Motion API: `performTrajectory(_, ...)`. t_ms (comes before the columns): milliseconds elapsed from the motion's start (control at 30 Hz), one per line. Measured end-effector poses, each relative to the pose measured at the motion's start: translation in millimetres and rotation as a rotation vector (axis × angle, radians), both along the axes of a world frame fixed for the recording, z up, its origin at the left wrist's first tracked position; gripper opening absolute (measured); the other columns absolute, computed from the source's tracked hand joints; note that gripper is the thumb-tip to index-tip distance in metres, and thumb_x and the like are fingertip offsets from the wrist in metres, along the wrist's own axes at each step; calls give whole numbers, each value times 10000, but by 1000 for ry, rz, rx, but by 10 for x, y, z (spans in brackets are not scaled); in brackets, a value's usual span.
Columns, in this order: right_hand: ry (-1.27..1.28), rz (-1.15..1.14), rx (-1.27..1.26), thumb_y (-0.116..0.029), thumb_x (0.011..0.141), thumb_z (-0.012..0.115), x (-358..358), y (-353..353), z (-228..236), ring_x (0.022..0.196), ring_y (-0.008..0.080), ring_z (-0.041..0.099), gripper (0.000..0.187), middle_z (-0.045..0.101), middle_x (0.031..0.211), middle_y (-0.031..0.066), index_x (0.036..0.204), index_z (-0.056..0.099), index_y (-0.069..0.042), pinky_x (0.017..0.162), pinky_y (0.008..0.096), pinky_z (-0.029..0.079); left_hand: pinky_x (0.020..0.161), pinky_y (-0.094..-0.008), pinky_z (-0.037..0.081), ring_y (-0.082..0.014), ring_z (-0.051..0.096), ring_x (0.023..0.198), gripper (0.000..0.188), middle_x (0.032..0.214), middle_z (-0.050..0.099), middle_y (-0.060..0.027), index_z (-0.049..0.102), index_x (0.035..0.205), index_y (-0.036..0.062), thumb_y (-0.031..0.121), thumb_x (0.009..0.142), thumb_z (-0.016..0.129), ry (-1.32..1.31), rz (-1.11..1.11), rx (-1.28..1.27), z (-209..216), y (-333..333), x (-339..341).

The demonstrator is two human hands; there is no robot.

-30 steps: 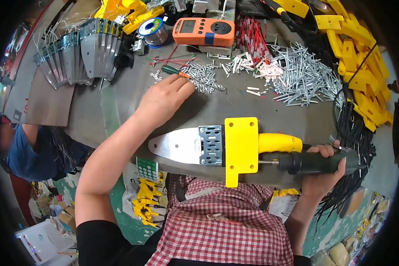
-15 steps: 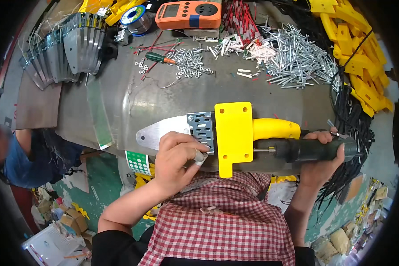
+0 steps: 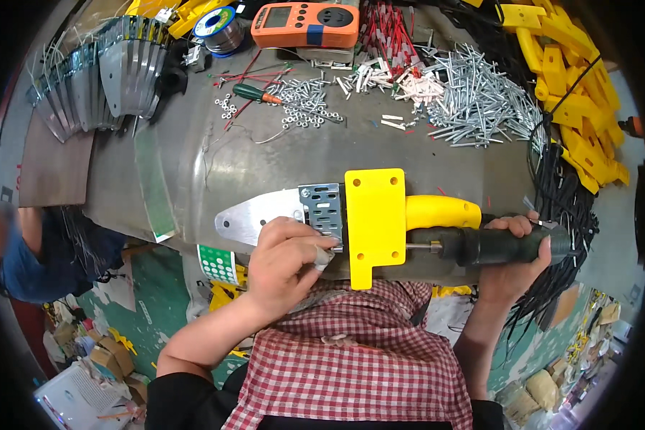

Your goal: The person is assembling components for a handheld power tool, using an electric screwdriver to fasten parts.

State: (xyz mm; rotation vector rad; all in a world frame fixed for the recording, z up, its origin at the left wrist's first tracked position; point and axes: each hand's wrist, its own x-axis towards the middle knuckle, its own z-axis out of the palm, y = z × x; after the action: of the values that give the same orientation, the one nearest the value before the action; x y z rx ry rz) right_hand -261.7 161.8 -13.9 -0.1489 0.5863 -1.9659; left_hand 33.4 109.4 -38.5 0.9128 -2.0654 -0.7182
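In front of me lies a tool with a yellow plastic body and grip [image 3: 375, 218], a slotted metal bracket [image 3: 321, 209] and a pointed silver heating plate [image 3: 258, 213]. Thumb and fingers of my left hand [image 3: 283, 265] are pinched together at the bracket's near corner; whatever sits between the tips is hidden. A finger of that hand wears a pale wrap. My right hand [image 3: 516, 261] grips a dark power screwdriver [image 3: 480, 246] lying level. Its thin bit points left and meets the right edge of the yellow body, below the grip.
Behind the work lie loose screws [image 3: 484, 93], nuts [image 3: 304, 118], a green-handled screwdriver [image 3: 254, 93] and an orange meter [image 3: 304, 25]. Metal plates [image 3: 129, 72] stand back left, beside a solder spool [image 3: 218, 30]. Yellow housings [image 3: 570, 79] and black cables [image 3: 562, 208] pile up right. Another person [image 3: 43, 258] sits left.
The whole scene has shifted slightly left in the picture. Both hands keep their holds, and the screwdriver bit stays against the yellow body.
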Motion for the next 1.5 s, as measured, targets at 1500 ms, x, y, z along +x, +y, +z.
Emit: performTrajectory(1500,37,48,-76,-325,841,473,-6,28,-108,855,145,459,360,440,886,12,1119,386,-113,895,364,335,642,-351,377,-256,484,725,257,799,519,-59,574,816,47,5,578,662,-126,-14,-100,27,-67,-44)
